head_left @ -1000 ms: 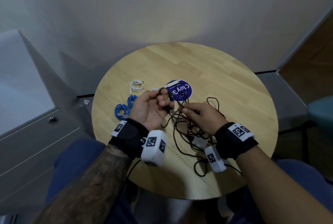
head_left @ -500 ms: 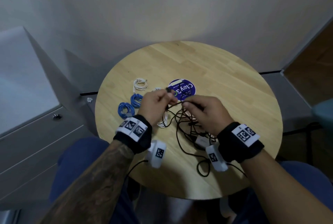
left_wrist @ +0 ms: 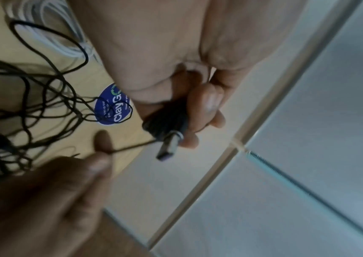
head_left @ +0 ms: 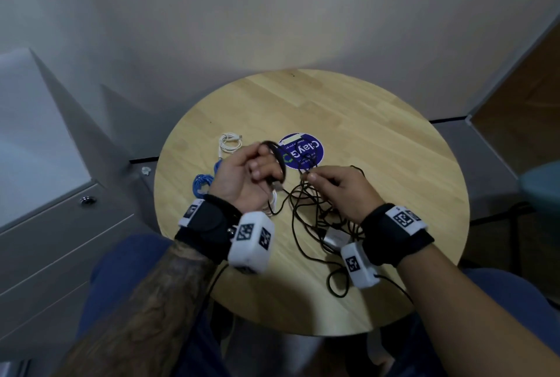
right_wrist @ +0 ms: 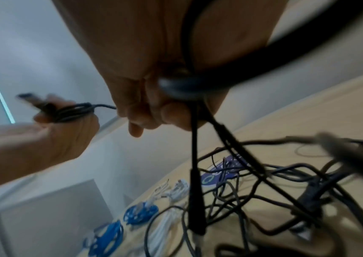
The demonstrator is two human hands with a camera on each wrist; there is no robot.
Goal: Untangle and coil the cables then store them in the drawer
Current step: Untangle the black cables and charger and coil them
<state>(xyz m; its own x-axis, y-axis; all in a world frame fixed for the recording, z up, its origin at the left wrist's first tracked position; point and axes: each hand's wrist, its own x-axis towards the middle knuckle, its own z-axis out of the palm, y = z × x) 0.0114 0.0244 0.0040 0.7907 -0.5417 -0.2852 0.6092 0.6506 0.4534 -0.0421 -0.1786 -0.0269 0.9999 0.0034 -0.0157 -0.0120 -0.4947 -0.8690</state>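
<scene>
My left hand (head_left: 254,169) is raised palm up over the round wooden table (head_left: 378,140) and holds several loops of a thin black cable (head_left: 277,155) wound round its fingers; the cable's USB plug (left_wrist: 168,147) sticks out past the fingertips. My right hand (head_left: 330,179) pinches the same black cable a short way to the right, between thumb and forefinger. From there the cable drops into a black tangle (head_left: 315,213) on the table under my right hand. A small grey adapter block (head_left: 335,237) lies in the tangle.
Two coiled blue cables (head_left: 201,184) and a coiled white cable (head_left: 230,143) lie on the table's left side; another white cable (right_wrist: 165,222) lies under my left hand. A round purple sticker (head_left: 303,151) marks the table's middle. A grey drawer cabinet (head_left: 60,225) stands at the left, drawers shut.
My left hand has turned over and back, palm up again, with more black loops round its fingers. My right hand has stayed pinching the cable beside it.
</scene>
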